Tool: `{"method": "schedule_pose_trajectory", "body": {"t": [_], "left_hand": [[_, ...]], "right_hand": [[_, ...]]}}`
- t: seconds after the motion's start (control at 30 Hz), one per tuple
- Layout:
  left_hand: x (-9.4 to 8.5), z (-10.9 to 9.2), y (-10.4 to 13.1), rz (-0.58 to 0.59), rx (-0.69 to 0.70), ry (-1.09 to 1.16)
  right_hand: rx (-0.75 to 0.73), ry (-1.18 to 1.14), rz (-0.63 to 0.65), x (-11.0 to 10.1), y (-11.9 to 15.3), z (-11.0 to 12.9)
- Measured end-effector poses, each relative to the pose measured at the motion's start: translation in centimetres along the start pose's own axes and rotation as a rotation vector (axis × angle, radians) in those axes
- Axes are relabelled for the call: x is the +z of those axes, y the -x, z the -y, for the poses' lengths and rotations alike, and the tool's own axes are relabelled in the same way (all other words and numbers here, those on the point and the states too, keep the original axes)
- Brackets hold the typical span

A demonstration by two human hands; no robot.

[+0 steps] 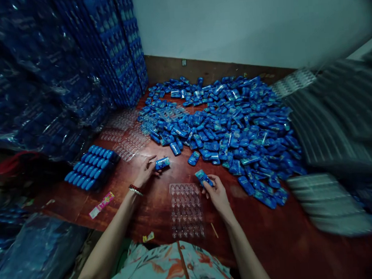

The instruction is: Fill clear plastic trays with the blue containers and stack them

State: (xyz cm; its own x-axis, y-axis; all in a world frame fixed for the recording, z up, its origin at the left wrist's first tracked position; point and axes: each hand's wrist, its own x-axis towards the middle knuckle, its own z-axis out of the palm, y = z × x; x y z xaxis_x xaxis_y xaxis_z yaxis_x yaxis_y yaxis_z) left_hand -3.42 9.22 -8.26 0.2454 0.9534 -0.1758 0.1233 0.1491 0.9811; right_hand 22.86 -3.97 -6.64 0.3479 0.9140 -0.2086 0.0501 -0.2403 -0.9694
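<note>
My left hand [148, 169] has its fingers closed around the near end of a small blue packet [162, 163], just over the table. In my right hand [215, 188] a second blue packet [203, 178] is pinched between thumb and fingers, tilted to the left. Between my forearms lies a clear plastic blister tray [186, 209] with rows of oval hollows, and no packets show in it. Beyond both hands spreads a large heap of the same blue packets [222, 133]. One loose packet [193, 158] lies between the hands and the heap.
More clear trays [132, 137] lie left of the heap. A block of filled blue trays [90, 168] sits at the left. Tall wrapped blue stacks [108, 48] rise behind it. Stacked trays [330, 203] stand right. A pink wrapper [101, 205] and thin stick [214, 230] lie nearby.
</note>
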Motion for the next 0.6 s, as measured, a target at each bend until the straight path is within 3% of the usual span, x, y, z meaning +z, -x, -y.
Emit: {"method": "schedule_pose_trajectory", "body": {"t": [0.1,0.23,0.4,0.5,0.6], "left_hand": [[0.1,-0.4,2.5,0.059,-0.162,0.135],[0.8,-0.6,5.1,0.004,-0.200,0.109],[1.7,-1.0,7.3,-0.185,-0.083,-0.037],[1.9,-2.2,8.9,-0.276,0.021,-0.150],[2.0,-3.5,10.9,-0.131,0.095,-0.269]], "right_hand": [[0.146,-0.096,0.020,-1.2,0.9,-0.4],[0.233,-0.232,-0.056,-0.5,3.8,-0.9],[0.266,-0.331,-0.179,2.0,6.9,-1.8],[0.246,-0.296,-0.224,2.0,7.2,-1.6],[0.235,-0.242,-0.118,1.0,7.5,-0.3]]}}
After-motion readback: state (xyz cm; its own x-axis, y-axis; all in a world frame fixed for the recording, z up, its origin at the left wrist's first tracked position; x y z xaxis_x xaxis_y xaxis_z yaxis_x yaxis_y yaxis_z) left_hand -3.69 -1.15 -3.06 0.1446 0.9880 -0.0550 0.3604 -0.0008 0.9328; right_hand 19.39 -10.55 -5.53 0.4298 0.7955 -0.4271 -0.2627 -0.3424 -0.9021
